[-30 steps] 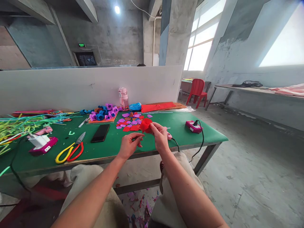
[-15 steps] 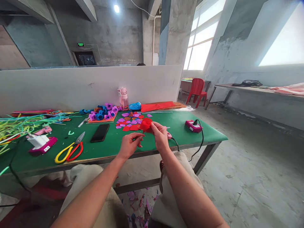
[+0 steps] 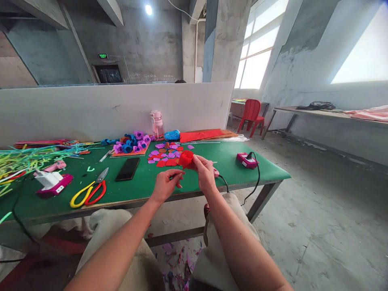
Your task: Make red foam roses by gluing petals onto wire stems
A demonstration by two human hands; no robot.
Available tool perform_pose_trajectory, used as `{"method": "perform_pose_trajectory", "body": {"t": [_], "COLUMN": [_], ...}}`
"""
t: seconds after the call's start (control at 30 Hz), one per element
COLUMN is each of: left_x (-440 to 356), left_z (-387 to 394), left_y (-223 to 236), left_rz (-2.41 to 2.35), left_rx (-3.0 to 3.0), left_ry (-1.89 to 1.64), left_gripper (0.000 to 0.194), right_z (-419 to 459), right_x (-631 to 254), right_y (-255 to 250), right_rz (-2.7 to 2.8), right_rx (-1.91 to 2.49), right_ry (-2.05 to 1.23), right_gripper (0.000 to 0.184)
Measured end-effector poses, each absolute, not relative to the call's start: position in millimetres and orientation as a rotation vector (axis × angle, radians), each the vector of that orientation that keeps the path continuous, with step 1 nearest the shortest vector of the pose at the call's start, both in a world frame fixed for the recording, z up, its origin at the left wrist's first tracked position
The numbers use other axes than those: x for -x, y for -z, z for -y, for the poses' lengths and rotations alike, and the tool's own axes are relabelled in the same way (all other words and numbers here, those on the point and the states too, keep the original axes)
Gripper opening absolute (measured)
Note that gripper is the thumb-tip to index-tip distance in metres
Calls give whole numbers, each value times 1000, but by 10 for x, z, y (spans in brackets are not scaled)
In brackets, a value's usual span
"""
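Over the near edge of the green table (image 3: 230, 178), my right hand (image 3: 204, 173) pinches a red paper flower (image 3: 185, 158) between thumb and fingers. Just to its left and a little lower, my left hand (image 3: 165, 186) is closed with fingertips pinched on a thin stem beneath the flower; the stem itself is hard to make out. Purple and red paper petals (image 3: 166, 157) lie scattered on the table right behind the flower.
Yellow and red scissors (image 3: 87, 192) and a black phone (image 3: 128, 169) lie to the left. Finished paper roses (image 3: 131, 144), a pink bottle (image 3: 157, 125), red paper sheets (image 3: 201, 135), coloured sticks (image 3: 21, 159) and two pink devices (image 3: 247, 160) (image 3: 54, 184) sit around. Scraps litter the floor.
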State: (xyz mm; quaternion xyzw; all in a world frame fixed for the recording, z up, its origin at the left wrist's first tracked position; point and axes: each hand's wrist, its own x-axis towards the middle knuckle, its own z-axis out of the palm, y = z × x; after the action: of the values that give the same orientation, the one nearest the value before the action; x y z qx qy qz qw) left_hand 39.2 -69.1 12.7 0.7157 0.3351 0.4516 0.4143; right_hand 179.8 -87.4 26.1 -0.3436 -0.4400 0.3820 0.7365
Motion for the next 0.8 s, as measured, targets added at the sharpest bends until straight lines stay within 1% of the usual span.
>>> {"method": "perform_pose_trajectory", "body": {"t": [0.1,0.23,0.4,0.47,0.67,0.8], "left_x": [-396,-419,-453,-456,-445,-461], "left_z": [685,685,695,694,669,683], "left_y": [-124,-130,-154,-156,-117,-115], "left_rz": [-850,-831,-794,-785,-749,-763], "left_rx": [-1783,-1687,-1512,-1472,-1431,-1409], "left_ry": [-1133,-1148,-1177,-1183,-1185,-1190], "left_gripper": [25,25,28,29,30,31], "right_z": [863,871,900,911,927,908], "right_x": [-1787,-1751,-1730,-1724,-1675,-1644], "right_y": [-265,-295,-303,-290,-254,-239], "right_rz": [924,877,939,987,1085,1086], "right_rx": [708,633,637,620,613,613], "right_ry": [-890,-1038,-1138,-1156,-1179,-1168], "right_gripper": [36,39,28,27,40,41]}}
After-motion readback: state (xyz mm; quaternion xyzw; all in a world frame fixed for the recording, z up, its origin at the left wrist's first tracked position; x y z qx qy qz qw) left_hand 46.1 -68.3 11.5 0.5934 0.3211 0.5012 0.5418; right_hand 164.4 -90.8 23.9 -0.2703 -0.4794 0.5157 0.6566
